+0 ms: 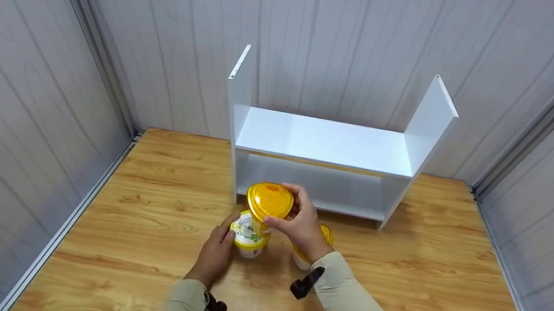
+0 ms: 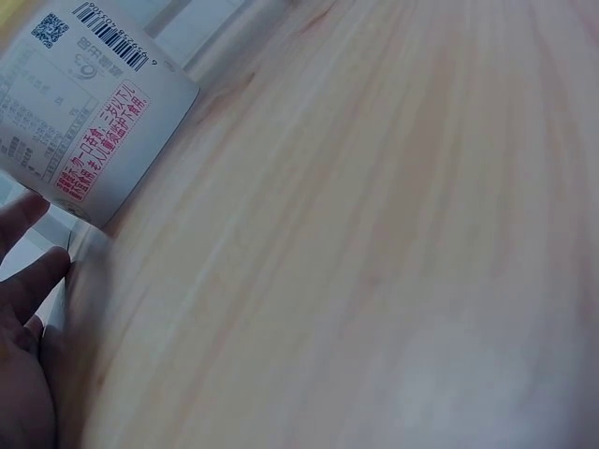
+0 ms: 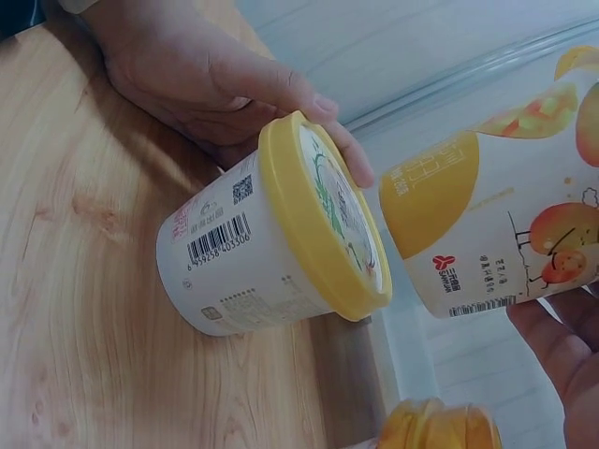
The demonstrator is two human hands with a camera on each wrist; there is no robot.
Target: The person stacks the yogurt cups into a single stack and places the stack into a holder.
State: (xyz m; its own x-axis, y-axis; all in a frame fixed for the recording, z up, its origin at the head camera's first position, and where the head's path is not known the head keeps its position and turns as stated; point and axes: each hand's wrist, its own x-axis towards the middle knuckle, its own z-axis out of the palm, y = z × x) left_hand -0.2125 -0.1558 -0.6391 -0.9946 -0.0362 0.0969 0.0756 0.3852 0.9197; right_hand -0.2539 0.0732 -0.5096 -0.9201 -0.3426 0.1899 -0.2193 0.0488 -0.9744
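Note:
My right hand (image 1: 305, 225) grips a cup (image 3: 496, 187) with a mango print and a glossy yellow domed lid (image 1: 270, 200). It holds this cup tilted, its base close over the flat lid of a white tub. That tub (image 3: 243, 253) stands upright on the table, with a yellow rim and a leafy picture on top. At its left side, my left hand (image 1: 215, 249) rests straight fingers and thumb against the lid's edge. In the left wrist view, fingers (image 2: 33, 281) reach towards the tub's printed side (image 2: 94, 112).
Another yellow-lidded tub (image 1: 326, 233) stands right of the first, partly hidden behind my right wrist. Behind the tubs is a white two-level shelf (image 1: 326, 141) with tall side panels. Panelled walls (image 1: 322, 36) enclose the wooden table (image 1: 157, 187) at the back and sides.

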